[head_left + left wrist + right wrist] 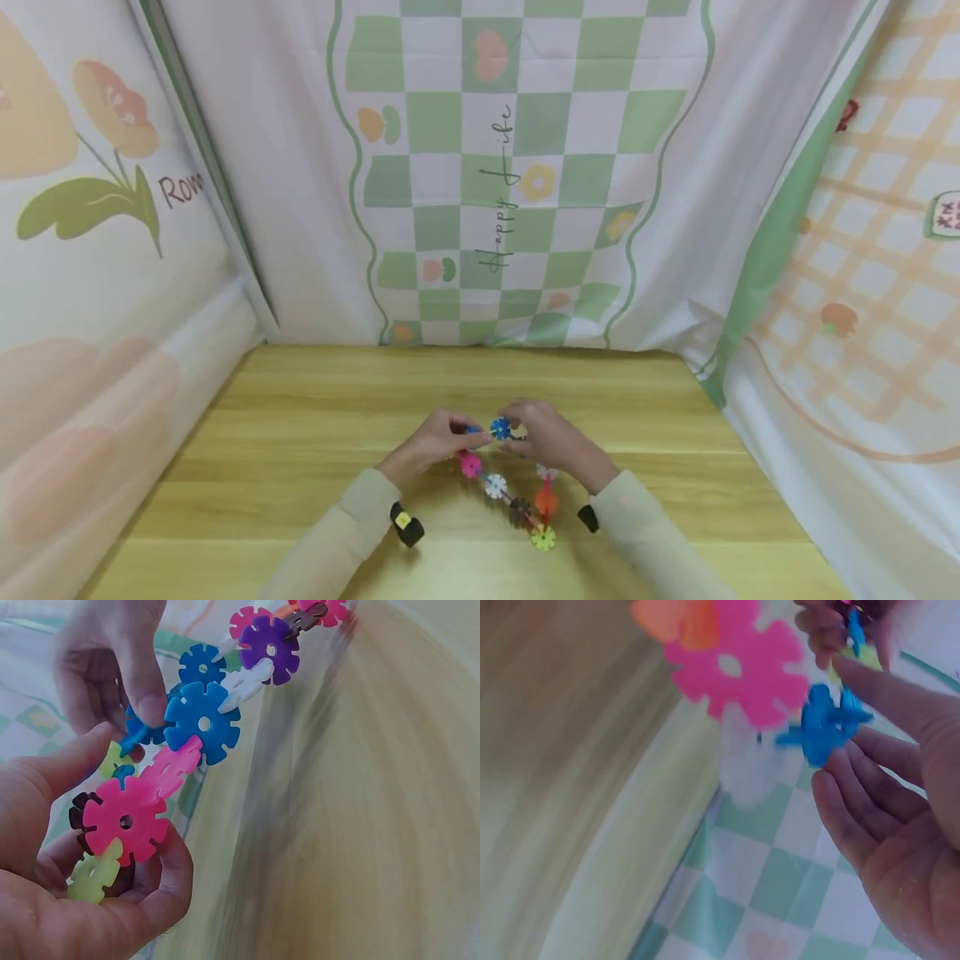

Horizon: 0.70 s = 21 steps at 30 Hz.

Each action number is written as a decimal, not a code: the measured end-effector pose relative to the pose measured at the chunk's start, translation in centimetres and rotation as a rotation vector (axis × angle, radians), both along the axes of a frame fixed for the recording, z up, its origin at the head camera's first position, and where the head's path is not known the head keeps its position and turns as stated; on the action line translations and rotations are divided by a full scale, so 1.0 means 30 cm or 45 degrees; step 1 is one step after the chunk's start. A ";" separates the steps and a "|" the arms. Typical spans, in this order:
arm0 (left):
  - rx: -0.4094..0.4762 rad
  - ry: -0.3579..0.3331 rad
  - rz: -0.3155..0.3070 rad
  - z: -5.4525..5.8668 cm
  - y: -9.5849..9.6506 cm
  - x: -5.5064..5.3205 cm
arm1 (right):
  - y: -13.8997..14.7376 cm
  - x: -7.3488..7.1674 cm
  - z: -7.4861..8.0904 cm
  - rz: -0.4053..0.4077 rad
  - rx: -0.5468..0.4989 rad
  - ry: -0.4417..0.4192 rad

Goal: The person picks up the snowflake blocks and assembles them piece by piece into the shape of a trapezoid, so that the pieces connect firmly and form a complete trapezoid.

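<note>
A chain of notched plastic snowflake discs hangs as a loop between both hands. My left hand [431, 442] grips one end of it; in the left wrist view its fingers curl round a pink disc [142, 832] and a yellow-green disc [91, 879]. My right hand [546, 433] pinches blue discs [819, 736] between thumb and fingers. The two hands are close together, a blue disc [500, 429] showing between them. Below hang a magenta disc [470, 465], a white disc [496, 486], a brown disc [520, 510], a lime disc [543, 537] and an orange disc [547, 502].
Under the hands lies a wood-grain tabletop [315, 467]. A checked green and white cloth [495, 183] hangs behind it, with printed curtains [90, 292] at the sides. Dark bands [406, 525] sit at the wrists.
</note>
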<state>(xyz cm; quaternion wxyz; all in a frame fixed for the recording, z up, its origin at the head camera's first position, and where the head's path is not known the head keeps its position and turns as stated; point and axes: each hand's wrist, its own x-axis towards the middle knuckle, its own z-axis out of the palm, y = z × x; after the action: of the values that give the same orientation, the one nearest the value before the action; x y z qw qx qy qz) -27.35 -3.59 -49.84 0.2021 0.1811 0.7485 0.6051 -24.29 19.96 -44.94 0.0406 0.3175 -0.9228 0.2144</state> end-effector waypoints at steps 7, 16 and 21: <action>0.001 -0.026 0.014 -0.014 -0.018 0.008 | 0.135 0.022 0.014 -0.189 -0.126 -0.224; 0.056 -0.031 0.034 -0.023 -0.033 0.014 | 0.254 0.089 -0.079 -0.169 -0.279 -0.509; 0.067 -0.047 0.098 -0.031 -0.034 0.024 | 0.246 0.116 -0.114 -0.157 -0.446 -0.731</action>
<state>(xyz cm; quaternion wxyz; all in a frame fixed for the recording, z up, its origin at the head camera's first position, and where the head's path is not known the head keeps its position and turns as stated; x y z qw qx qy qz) -26.63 -4.61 -50.78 0.1875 0.1463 0.7350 0.6351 -20.81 27.34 -48.36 -0.1540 0.1759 -0.8632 0.4475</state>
